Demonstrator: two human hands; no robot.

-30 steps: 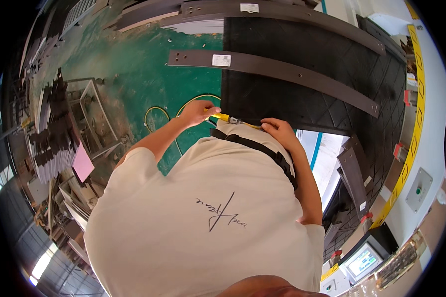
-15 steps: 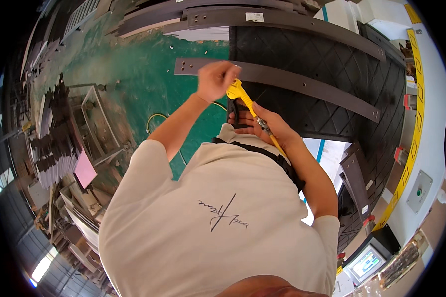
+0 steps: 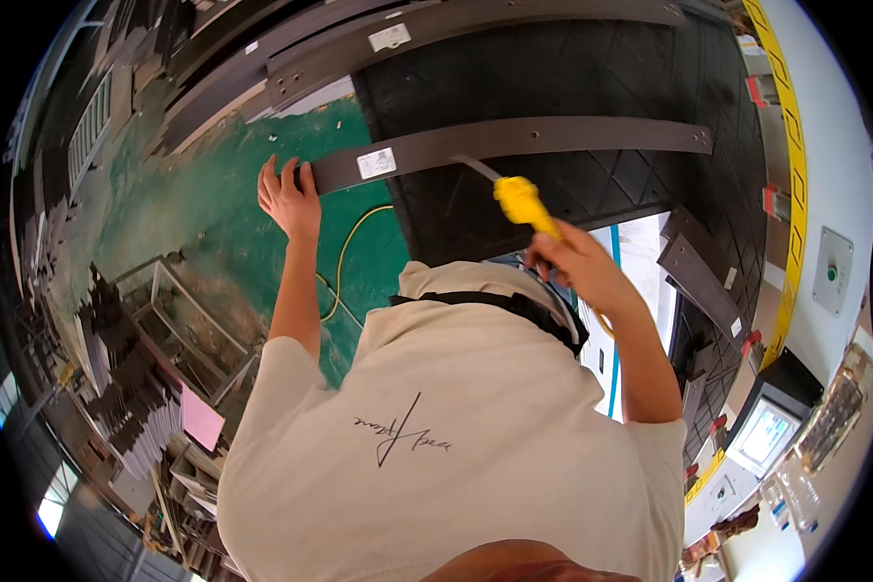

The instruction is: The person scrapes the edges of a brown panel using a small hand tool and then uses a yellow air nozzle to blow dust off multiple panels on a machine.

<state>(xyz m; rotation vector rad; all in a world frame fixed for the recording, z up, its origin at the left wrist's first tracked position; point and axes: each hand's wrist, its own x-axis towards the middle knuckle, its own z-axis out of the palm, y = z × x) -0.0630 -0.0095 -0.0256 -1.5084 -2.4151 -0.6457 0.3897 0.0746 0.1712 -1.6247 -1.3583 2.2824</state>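
Observation:
A long dark brown board (image 3: 475,141) lies across the black quilted pad, its left end sticking out over the green floor. At that end is my left hand (image 3: 289,199), fingers spread, the thumb by the board's edge. A white label (image 3: 376,162) shows on the board near this hand. My right hand (image 3: 582,262) is closed round the lower part of a yellow air blow gun (image 3: 522,202). The gun's thin nozzle points up and left over the middle of the board; I cannot tell whether it touches. A yellow hose (image 3: 606,325) shows below my right wrist.
More dark boards (image 3: 330,58) lie at the far side, one with a label. Short brown boards (image 3: 703,276) rest at the right, beside a white machine with a yellow strip (image 3: 793,145) and a screen (image 3: 766,432). A metal frame (image 3: 179,301) stands left; hose loops over the floor.
My left hand has moved left to the board's end and its fingers have spread. My right hand has moved right with the blow gun, and the label on the near board now shows.

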